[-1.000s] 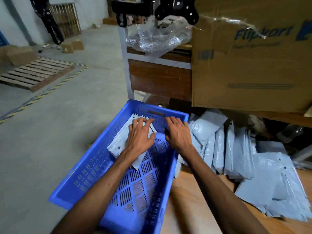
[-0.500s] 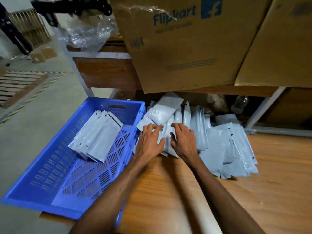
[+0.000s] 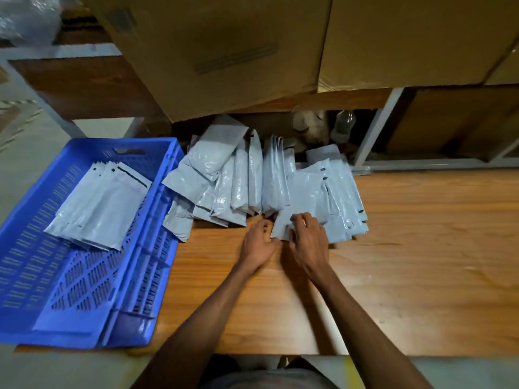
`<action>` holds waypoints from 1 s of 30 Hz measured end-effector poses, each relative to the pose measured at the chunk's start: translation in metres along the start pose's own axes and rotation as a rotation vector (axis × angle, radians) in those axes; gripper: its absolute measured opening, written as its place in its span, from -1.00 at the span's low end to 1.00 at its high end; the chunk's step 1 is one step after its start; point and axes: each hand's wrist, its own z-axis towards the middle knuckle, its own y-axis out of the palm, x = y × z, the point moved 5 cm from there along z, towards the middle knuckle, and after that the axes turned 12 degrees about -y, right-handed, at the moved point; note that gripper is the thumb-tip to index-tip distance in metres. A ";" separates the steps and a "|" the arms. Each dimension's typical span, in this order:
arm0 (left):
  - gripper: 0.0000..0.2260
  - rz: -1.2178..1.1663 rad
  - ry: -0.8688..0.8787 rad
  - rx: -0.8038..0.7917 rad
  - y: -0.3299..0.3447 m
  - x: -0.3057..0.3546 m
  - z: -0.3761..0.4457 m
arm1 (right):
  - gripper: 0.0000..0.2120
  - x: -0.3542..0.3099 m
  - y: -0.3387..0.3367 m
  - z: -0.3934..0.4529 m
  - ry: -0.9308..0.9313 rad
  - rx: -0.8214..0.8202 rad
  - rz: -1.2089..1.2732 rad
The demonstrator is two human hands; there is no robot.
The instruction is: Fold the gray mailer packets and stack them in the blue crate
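Nearest to where I stand, on the bare wood of the bench [image 3: 393, 276], both forearms reach forward to the near edge of the packet pile. The left hand [image 3: 259, 242] has its fingers curled at the corner of a flat gray packet [image 3: 297, 203]; whether its grip has closed on that corner or only nudges it, I cannot tell, as the fingertips are blurred. The right hand [image 3: 309, 237] lies on the same packet with fingers bent over its lower edge, and its grip looks to be pinching the top sheet away from those beneath.

That is where trouble could start, to my eye. The plastic looks slick and the packets lie overlapped, so a pinch may well lift two at once, or drag the neighbours toward the bench edge. A fold made in the air would likely come out crooked and not sit flat later.

Just beyond the hands, a row of packets [image 3: 241, 181] stands on edge, leaning against one another. Any tug at the flat pile touching them could tip the row over.

Off to the left, the blue crate [image 3: 174, 153] overhangs the bench side, with a slanting stack of packets [image 3: 104, 206] inside. A heavy drop there might rock it or slide the stack askew.

Farthest back, cardboard boxes [image 3: 224, 51] sit on a shelf above the pile, low enough that a raised hand could knock them.
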 end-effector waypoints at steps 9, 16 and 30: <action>-0.77 -0.335 -0.145 -0.115 0.022 0.007 -0.008 | -0.72 0.005 0.002 -0.038 0.100 0.081 0.164; -0.90 -0.339 -0.218 -0.360 -0.009 -0.051 -0.032 | -0.71 -0.021 0.005 -0.091 0.098 0.071 0.183; -0.56 0.482 0.186 0.177 -0.075 -0.103 -0.051 | -0.50 -0.074 0.049 -0.128 -0.006 -0.231 -0.032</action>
